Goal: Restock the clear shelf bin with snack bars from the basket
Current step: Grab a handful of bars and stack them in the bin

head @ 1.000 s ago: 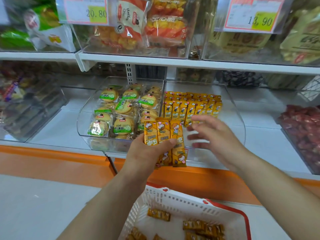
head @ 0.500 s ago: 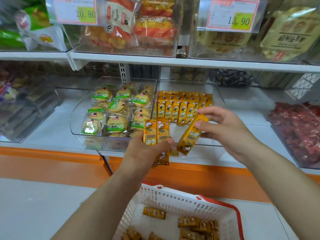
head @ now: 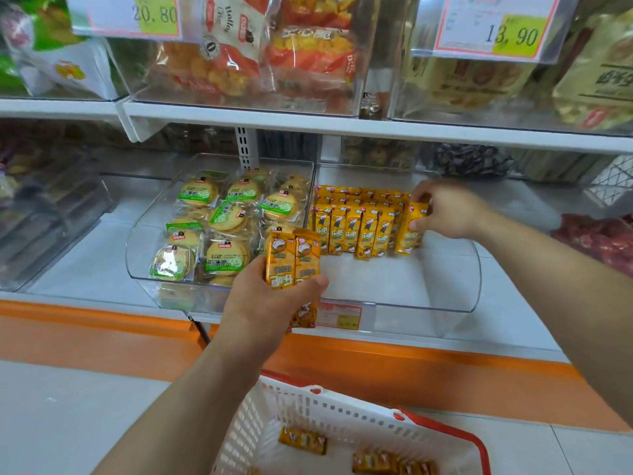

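Once held midair, one bar (head: pixel 407 240) (right hand (head: pixel 448 209)) reaches bin (head: pixel 445 305).

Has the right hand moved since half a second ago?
Yes. The right hand carried one snack bar away from the left hand, deeper into the clear bin, to the right end of the standing row.

Views: one only, wide-angle, worn on the head.
Standpoint: the shelving is faced from in front, over the person's own forearms.
Facing: the lens is turned forward and down; the clear shelf bin (head: pixel 428 318) is set just right of centre, the basket (head: pixel 329 401) at 6 o'clock, the upper shelf (head: pixel 376 129) at 12 o'clock.
Nearness: close; the left hand (head: pixel 269 305) is framed just below centre, the right hand (head: pixel 450 210) at 3 o'clock.
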The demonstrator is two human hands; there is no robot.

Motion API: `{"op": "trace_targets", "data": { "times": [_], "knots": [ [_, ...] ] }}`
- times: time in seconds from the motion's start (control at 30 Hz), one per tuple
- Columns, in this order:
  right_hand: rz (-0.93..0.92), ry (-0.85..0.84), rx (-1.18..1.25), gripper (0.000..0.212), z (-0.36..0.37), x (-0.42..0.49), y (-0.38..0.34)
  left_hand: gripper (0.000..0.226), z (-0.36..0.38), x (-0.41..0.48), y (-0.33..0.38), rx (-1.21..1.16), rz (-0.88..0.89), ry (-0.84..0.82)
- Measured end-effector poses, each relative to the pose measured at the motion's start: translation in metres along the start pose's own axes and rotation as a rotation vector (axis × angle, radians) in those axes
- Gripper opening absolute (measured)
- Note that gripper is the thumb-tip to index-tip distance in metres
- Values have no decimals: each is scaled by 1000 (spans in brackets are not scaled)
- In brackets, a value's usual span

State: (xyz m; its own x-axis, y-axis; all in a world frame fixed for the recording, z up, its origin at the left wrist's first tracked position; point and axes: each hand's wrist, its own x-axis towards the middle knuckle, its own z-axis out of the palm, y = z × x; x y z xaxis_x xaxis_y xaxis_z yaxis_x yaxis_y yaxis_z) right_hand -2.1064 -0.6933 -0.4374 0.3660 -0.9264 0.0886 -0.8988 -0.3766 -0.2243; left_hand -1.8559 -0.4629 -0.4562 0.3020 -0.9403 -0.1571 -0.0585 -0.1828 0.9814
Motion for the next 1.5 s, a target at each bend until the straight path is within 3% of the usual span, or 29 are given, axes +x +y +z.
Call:
{"op": "trace_targets", "data": {
  "times": [0.13, 0.47, 0.63, 0.73, 0.83, 0.97, 1.03, 1.2, 1.37, 1.5],
  "knots": [
    [21, -102, -139, 44, 11, 23, 1, 22, 2, 3, -1, 11, 20, -5],
    [24, -104, -221, 30, 26, 38, -12, 24, 5, 6, -1, -19, -1, -18],
    [67, -83, -213, 46, 16, 22, -20, 25, 7, 5, -2, -39, -23, -39],
    [67, 25, -266, 57, 0, -10, -31, 23, 8, 1, -3, -92, -72, -94],
    [-11, 111, 38, 46, -7, -62, -54, 27, 12, -6, -4, -190, -141, -189],
    [2, -84, 852, 32, -10, -128, -90, 32, 20, -19, -4, -235, -182, -319],
    [17, -151, 1061, 35, -7, -148, -100, 32, 23, -25, -5, -235, -181, -380],
    [-81, -191, 952, 33, -2, -168, -100, 31, 30, -39, -3, -264, -145, -504],
    [6, -99, 1203, 16, -8, -165, -88, 17, 40, -38, -5, -355, -150, -265],
    [123, -39, 1281, 29, 5, -164, -83, 14, 39, -33, -3, -408, -111, -174]
  ]
}}
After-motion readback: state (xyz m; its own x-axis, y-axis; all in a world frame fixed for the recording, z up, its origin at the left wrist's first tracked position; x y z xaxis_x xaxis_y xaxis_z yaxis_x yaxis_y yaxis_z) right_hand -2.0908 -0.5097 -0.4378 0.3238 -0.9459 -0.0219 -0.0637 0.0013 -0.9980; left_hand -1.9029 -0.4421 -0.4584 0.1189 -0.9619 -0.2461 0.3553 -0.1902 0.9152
